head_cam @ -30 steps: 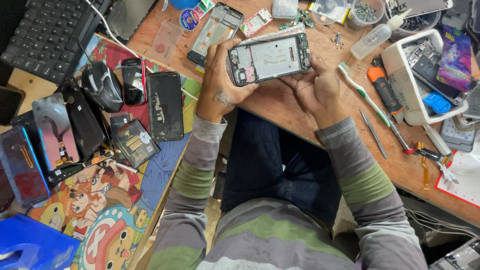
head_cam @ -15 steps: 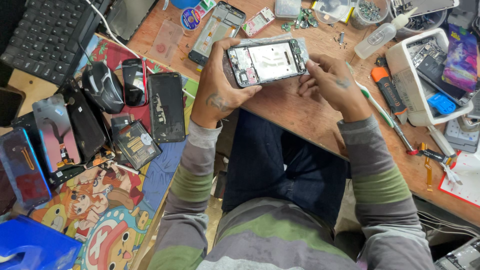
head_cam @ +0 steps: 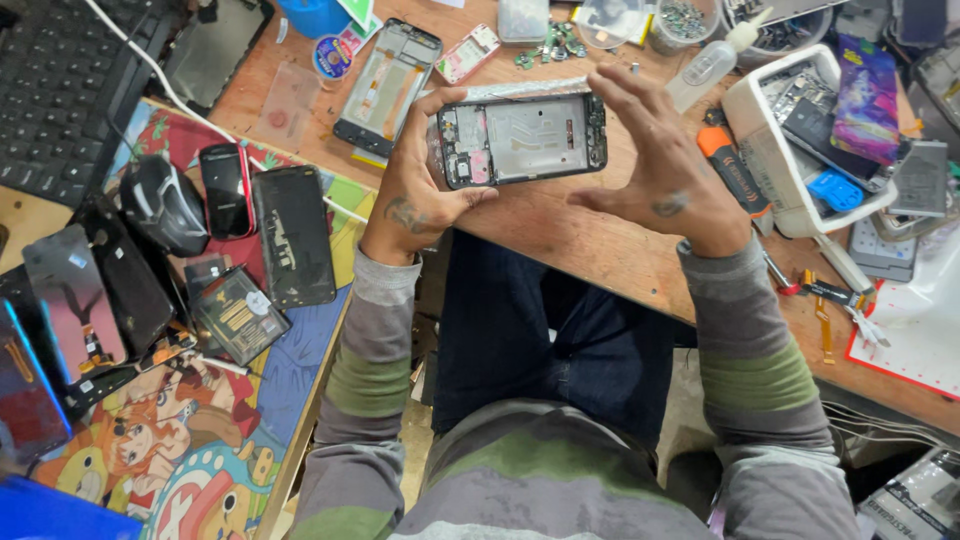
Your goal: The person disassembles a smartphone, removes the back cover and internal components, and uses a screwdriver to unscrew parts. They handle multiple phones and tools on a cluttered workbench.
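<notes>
Fingers of the left hand [head_cam: 415, 205] curl around the left end of an opened phone frame [head_cam: 520, 138], thumb along its lower edge and fingertips over the top, pinching it and holding it flat above the wooden workbench [head_cam: 600, 250]. Fingers of the right hand [head_cam: 665, 165] are spread wide and open; the hand sits just beside the frame's right end, and whether the fingertips touch it cannot be told. The frame lies lengthwise, its inner side up, showing grey metal and small parts at the left end.

Behind it on the bench lies another stripped phone shell [head_cam: 385, 85]. To the right stand a clear squeeze bottle [head_cam: 710, 65], an orange-handled tool [head_cam: 730, 165] and a white tray [head_cam: 790, 140] holding phone parts. On the far left, a cartoon-printed mat [head_cam: 200, 440] carries several dark phones [head_cam: 293, 235], a computer mouse [head_cam: 163, 203] and loose screens. A black keyboard [head_cam: 60, 90] sits in the upper left corner. Grey and green striped sleeves [head_cam: 370, 370] cover both arms, and dark trousers show below the bench edge.
</notes>
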